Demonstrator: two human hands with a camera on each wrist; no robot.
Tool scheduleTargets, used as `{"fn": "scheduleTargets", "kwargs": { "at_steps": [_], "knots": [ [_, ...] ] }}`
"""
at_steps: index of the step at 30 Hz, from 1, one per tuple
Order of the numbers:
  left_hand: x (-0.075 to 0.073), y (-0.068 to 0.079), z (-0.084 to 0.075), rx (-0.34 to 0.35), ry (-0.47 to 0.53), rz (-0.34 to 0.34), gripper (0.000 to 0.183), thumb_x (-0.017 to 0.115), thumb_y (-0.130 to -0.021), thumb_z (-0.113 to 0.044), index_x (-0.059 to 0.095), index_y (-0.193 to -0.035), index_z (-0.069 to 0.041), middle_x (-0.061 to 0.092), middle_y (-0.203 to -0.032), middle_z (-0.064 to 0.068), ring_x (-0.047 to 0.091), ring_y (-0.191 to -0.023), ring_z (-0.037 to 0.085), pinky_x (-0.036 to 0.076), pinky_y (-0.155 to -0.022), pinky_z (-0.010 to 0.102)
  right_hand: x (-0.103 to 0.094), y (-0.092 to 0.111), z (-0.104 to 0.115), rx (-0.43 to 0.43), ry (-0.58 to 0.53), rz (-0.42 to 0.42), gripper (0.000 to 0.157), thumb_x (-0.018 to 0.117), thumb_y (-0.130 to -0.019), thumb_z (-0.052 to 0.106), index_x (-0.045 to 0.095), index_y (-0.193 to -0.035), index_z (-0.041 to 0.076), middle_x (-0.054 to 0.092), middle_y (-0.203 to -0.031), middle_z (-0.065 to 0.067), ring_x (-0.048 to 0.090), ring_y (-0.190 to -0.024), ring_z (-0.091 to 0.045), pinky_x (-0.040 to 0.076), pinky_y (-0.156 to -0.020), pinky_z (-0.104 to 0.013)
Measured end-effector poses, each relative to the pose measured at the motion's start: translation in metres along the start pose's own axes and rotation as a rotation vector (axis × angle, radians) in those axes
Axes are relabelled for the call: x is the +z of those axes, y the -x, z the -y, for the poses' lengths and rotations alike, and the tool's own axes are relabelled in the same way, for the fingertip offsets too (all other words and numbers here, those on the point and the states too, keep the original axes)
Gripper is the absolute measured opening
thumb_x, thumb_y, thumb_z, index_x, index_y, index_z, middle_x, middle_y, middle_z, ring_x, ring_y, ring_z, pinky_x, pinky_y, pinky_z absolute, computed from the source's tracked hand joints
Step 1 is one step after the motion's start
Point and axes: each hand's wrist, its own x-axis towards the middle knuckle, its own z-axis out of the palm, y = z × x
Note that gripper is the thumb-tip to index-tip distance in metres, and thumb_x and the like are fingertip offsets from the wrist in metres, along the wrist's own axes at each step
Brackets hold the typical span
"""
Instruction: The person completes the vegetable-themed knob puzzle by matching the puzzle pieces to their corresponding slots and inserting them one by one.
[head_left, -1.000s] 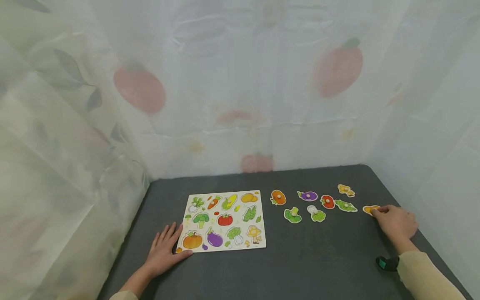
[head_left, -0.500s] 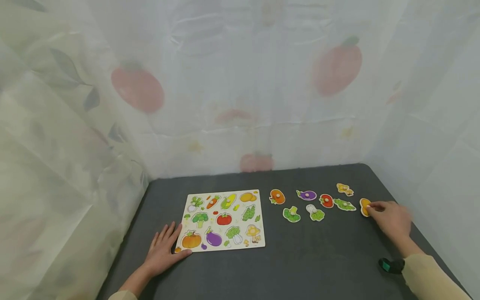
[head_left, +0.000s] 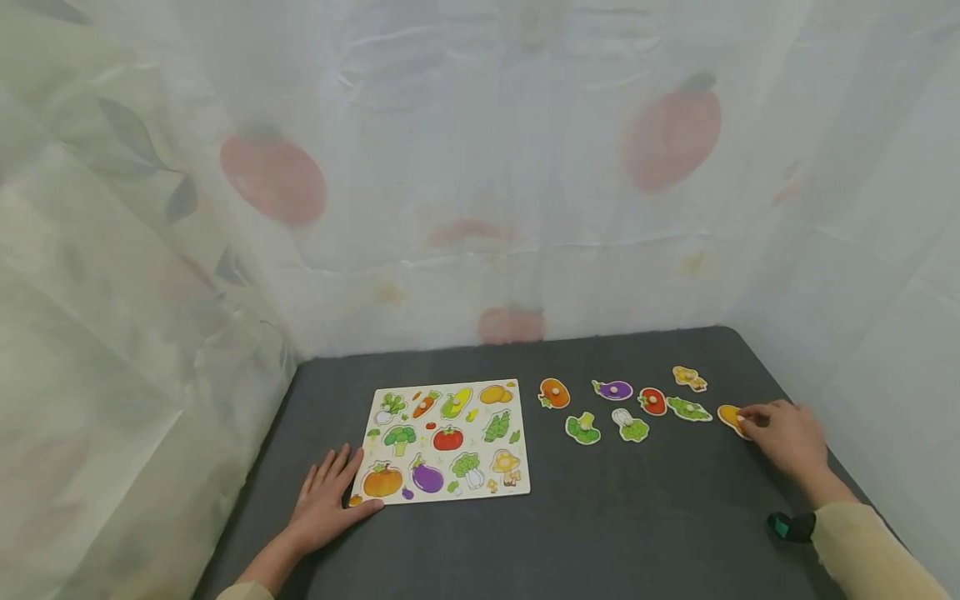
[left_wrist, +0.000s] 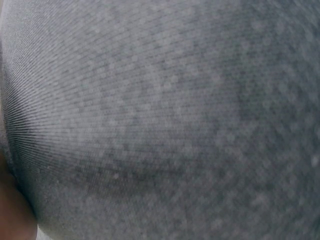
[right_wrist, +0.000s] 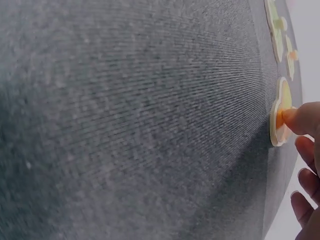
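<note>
My right hand (head_left: 787,440) pinches the knob of a yellow-orange potato puzzle piece (head_left: 731,418) at the right side of the table. In the right wrist view the thumb meets the knob of this potato puzzle piece (right_wrist: 280,100), which lies flat or nearly so on the cloth. My left hand (head_left: 322,505) rests with straight, spread fingers at the lower left corner of the vegetable puzzle board (head_left: 480,493). Only a blurred bit of the left hand (left_wrist: 16,212) appears in the left wrist view.
Between board and right hand lie knobbed pieces: pumpkin (head_left: 554,393), broccoli (head_left: 582,429), eggplant (head_left: 615,391), cabbage (head_left: 630,426), tomato (head_left: 652,402), pea pod (head_left: 688,409) and mushroom (head_left: 689,378). The dark table (head_left: 600,525) ends at hanging sheets (head_left: 420,308).
My right hand has moved slightly left and turned the potato puzzle piece, first to near upright in the view, then partly back to a slant. The left hand has stayed in place.
</note>
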Motion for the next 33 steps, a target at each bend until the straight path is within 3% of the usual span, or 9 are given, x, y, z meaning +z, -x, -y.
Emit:
{"fn": "scheduleTargets", "kwargs": {
  "at_steps": [9,20,33],
  "knots": [
    [0.0022,-0.0008,0.0037,0.005,-0.006,-0.004,0.107,0.069,-0.084,-0.072,0.029,-0.163,-0.011,0.019,-0.167,0.024,0.009,-0.152,0.049,-0.001,-0.117,0.069,0.0013,0.0044,0.0039,0.052,-0.034,-0.027,0.028,0.073,-0.091,0.021,0.075,-0.099,-0.006,0.065,-0.086,-0.016,0.047,-0.077,-0.031,0.031,-0.065,-0.042],
    [0.0022,-0.0004,0.0044,-0.005,-0.008,0.007,0.108,0.068,-0.084,-0.072,0.028,-0.164,-0.011,0.018,-0.167,0.024,0.008,-0.152,0.048,-0.001,-0.117,0.069,0.004,0.0068,0.0042,0.134,-0.039,-0.032,0.034,0.072,-0.093,0.028,0.075,-0.101,-0.005,0.065,-0.093,-0.024,0.047,-0.083,-0.038,0.034,-0.063,-0.047],
    [0.0031,-0.0018,0.0046,-0.01,-0.014,0.007,0.108,0.067,-0.084,-0.073,0.027,-0.164,-0.012,0.018,-0.167,0.022,0.007,-0.153,0.047,-0.001,-0.118,0.068,0.0084,0.0026,0.0027,0.161,-0.017,-0.056,0.034,0.073,-0.092,0.028,0.075,-0.098,-0.005,0.065,-0.088,-0.02,0.048,-0.078,-0.035,0.035,-0.06,-0.044]
  ]
}}
